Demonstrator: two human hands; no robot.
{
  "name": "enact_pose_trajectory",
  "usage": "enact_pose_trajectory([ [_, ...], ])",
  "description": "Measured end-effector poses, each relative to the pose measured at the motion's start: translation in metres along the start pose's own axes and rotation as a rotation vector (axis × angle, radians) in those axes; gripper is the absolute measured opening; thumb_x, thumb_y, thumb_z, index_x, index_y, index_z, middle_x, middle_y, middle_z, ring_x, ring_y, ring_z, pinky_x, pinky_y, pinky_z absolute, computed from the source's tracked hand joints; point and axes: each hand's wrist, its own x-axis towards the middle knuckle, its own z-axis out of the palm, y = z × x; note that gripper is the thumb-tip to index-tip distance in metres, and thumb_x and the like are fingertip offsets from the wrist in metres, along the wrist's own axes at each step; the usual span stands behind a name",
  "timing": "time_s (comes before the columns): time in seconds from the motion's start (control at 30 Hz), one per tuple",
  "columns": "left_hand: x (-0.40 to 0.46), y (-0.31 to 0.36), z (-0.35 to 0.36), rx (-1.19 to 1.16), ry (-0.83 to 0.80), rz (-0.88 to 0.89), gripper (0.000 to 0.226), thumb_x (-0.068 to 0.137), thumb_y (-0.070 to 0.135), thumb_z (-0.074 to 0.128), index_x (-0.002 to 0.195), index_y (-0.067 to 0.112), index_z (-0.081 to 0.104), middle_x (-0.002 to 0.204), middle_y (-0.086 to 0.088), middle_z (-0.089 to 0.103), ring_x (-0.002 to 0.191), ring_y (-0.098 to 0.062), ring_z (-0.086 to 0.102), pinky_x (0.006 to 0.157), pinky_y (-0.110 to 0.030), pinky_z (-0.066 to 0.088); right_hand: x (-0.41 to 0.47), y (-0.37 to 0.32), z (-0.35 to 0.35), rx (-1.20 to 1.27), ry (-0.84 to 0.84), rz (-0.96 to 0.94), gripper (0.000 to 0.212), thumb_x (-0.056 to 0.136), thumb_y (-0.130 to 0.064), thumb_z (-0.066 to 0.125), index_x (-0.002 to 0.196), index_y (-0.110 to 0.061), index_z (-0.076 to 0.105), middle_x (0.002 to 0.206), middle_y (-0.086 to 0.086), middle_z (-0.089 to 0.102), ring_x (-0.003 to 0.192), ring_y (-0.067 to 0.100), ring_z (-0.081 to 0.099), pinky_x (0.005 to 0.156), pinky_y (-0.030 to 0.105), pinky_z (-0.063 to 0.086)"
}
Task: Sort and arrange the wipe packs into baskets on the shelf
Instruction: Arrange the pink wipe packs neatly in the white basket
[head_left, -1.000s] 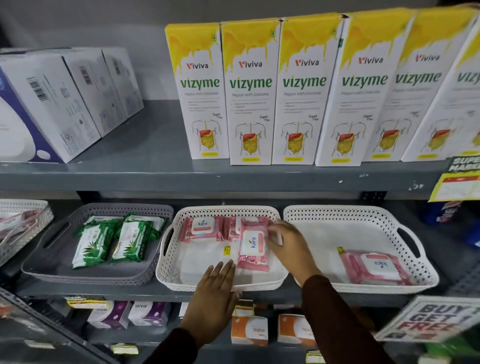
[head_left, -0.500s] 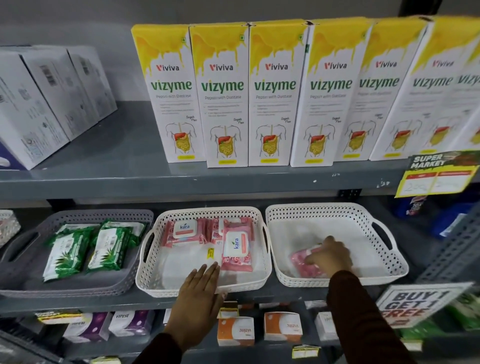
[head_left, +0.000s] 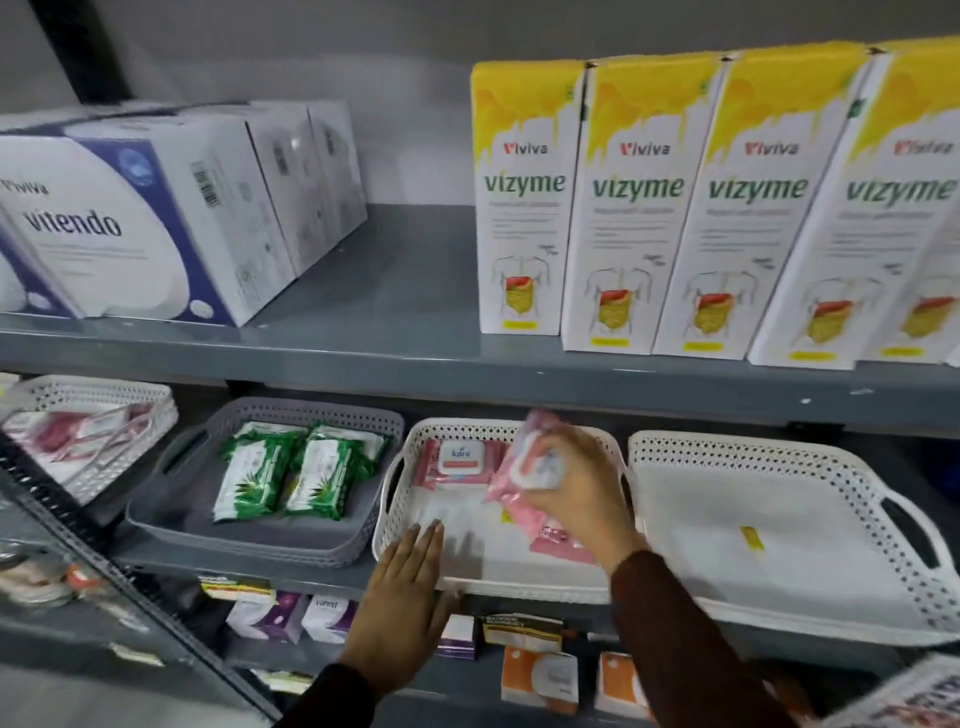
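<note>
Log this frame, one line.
right hand: holds pink pack over middle basket | left hand: flat on its front rim | right basket: no packs

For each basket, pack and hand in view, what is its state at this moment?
Right white basket: holds no packs.
Middle white basket: holds pink packs.
Grey basket: holds green packs.
Pink pack: tilted, gripped above the middle basket.
Right hand: closed on the pink pack.
Left hand: flat on the middle basket's front rim.
</note>
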Motion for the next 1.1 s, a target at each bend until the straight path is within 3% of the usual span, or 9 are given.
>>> enact_pose_trajectory([
  [0.1, 0.0, 0.0, -0.001, -0.015, 0.008, -0.007, 0.071, 0.1, 0.057, 0.019, 0.151, 0.008, 0.026, 0.155, -0.005, 0.03, 0.144, -0.023, 0.023, 0.114, -0.034, 0.011, -0.005, -0.013, 0.066, -0.081, -0.209, -0.022, 0.044, 0.064, -0.042, 0.085, 0.098, -0.034, 0.058, 0.133, -0.009, 0.049, 0.12, 0.012, 0.045, 0.095, 0.017, 0.037],
  [0.17, 0.002, 0.001, -0.006, -0.075, 0.037, -0.022, 0.075, 0.098, 0.061, 0.013, 0.153, 0.012, 0.024, 0.155, 0.0, 0.026, 0.143, -0.02, 0.023, 0.115, -0.032, 0.012, -0.005, -0.01, 0.095, -0.134, -0.24, -0.001, 0.046, 0.071, -0.035, 0.083, 0.109, -0.028, 0.058, 0.132, -0.003, 0.048, 0.123, 0.019, 0.045, 0.098, 0.021, 0.04],
  [0.27, 0.012, 0.0, -0.015, -0.25, 0.072, -0.112, 0.065, 0.098, 0.057, 0.025, 0.149, 0.016, 0.034, 0.143, -0.001, 0.048, 0.126, -0.016, 0.047, 0.105, -0.032, 0.038, -0.001, -0.011, 0.1, -0.135, -0.262, 0.064, 0.049, 0.076, -0.031, 0.081, 0.119, -0.024, 0.06, 0.132, -0.001, 0.048, 0.122, 0.018, 0.047, 0.103, 0.025, 0.042],
  [0.33, 0.029, -0.002, -0.021, -0.307, 0.102, -0.163, 0.046, 0.098, 0.046, 0.039, 0.136, 0.021, 0.045, 0.11, -0.003, 0.07, 0.092, -0.014, 0.065, 0.08, -0.032, 0.053, -0.001, -0.01, 0.09, -0.118, -0.117, 0.124, 0.045, 0.079, -0.03, 0.078, 0.121, -0.023, 0.062, 0.125, -0.001, 0.054, 0.109, 0.015, 0.054, 0.096, 0.025, 0.048],
  [0.4, 0.052, -0.002, -0.026, -0.323, 0.108, -0.226, 0.035, 0.098, 0.041, 0.047, 0.127, 0.02, 0.05, 0.1, -0.001, 0.07, 0.082, -0.011, 0.065, 0.073, -0.033, 0.055, -0.005, 0.001, 0.076, -0.222, 0.147, 0.252, 0.042, 0.077, -0.03, 0.08, 0.114, -0.021, 0.063, 0.11, 0.001, 0.061, 0.096, 0.017, 0.059, 0.079, 0.029, 0.054],
  [0.47, 0.076, 0.001, -0.022, -0.243, 0.1, -0.227, 0.041, 0.096, 0.045, 0.051, 0.125, 0.017, 0.051, 0.116, -0.005, 0.062, 0.097, -0.017, 0.06, 0.084, -0.036, 0.053, -0.011, 0.015, 0.065, -0.256, 0.248, 0.465, 0.064, 0.066, -0.043, 0.084, 0.12, -0.019, 0.057, 0.11, 0.007, 0.063, 0.097, 0.028, 0.063, 0.073, 0.04, 0.058],
  [0.57, 0.104, 0.007, -0.01, -0.182, 0.02, -0.27, 0.072, 0.085, 0.059, 0.059, 0.138, 0.013, 0.038, 0.134, -0.006, 0.049, 0.116, -0.022, 0.048, 0.098, -0.037, 0.045, -0.016, 0.036, 0.064, -0.361, 0.168, 0.628, 0.096, 0.055, -0.06, 0.084, 0.126, -0.005, 0.049, 0.12, 0.019, 0.061, 0.108, 0.036, 0.058, 0.086, 0.044, 0.055],
  [0.77, 0.119, 0.001, 0.002, -0.148, 0.025, -0.232, 0.076, 0.074, 0.05, 0.075, 0.136, 0.017, 0.045, 0.134, -0.003, 0.05, 0.118, -0.022, 0.046, 0.1, -0.035, 0.043, -0.012, 0.037, 0.056, -0.415, 0.13, 0.599, 0.092, 0.056, -0.056, 0.084, 0.124, -0.001, 0.054, 0.118, 0.018, 0.062, 0.108, 0.033, 0.059, 0.088, 0.039, 0.052],
  [1.1, 0.118, -0.039, -0.003, -0.421, -0.21, -0.15, 0.08, 0.063, 0.01, 0.087, 0.134, 0.025, 0.053, 0.134, 0.003, 0.058, 0.121, -0.019, 0.054, 0.103, -0.034, 0.044, -0.01, 0.071, 0.047, -0.331, -0.07, 0.577, 0.08, 0.045, -0.051, 0.088, 0.114, -0.024, 0.059, 0.108, 0.001, 0.065, 0.096, 0.022, 0.063, 0.079, 0.036, 0.057],
])
